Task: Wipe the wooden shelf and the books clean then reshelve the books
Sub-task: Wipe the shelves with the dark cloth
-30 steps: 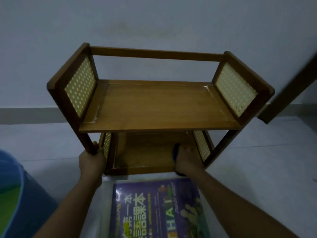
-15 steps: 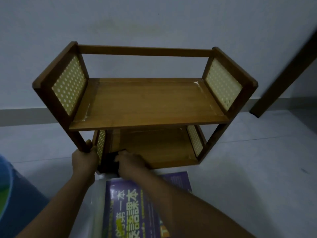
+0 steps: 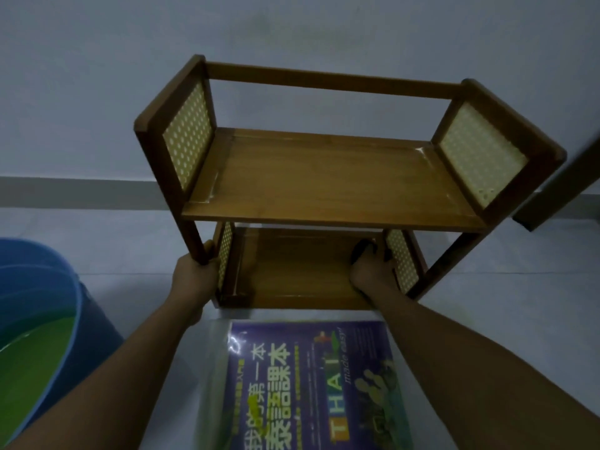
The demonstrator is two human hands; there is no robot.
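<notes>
Round blue plastic bucket (image 3: 48,319) with a green inside, far out beyond the left hand, standing on the pale floor (image 3: 487,319); contents unclear. Left hand (image 3: 194,277): fingers (image 3: 207,246) wrapped shut around the front left post of the two-tier brown wooden shelf with cream perforated side panels (image 3: 324,180), steadying it; the shelf stands on the floor, both tiers bare. Purple softcover book in a clear sleeve (image 3: 311,384) lies flat on the floor between the two forearms, just short of the shelf's front edge, not reshelved. Right hand (image 3: 370,271): fingers curled down over a dark cloth (image 3: 360,251), pressing it to the lower board hard against the right side panel; judged mid-wipe on the lower tier.

Risks: a hard sideways stroke could skid or tip the light shelf if the left grip slackens; the cloth may snag in the panel corner; a damp cloth could drip onto the book.
</notes>
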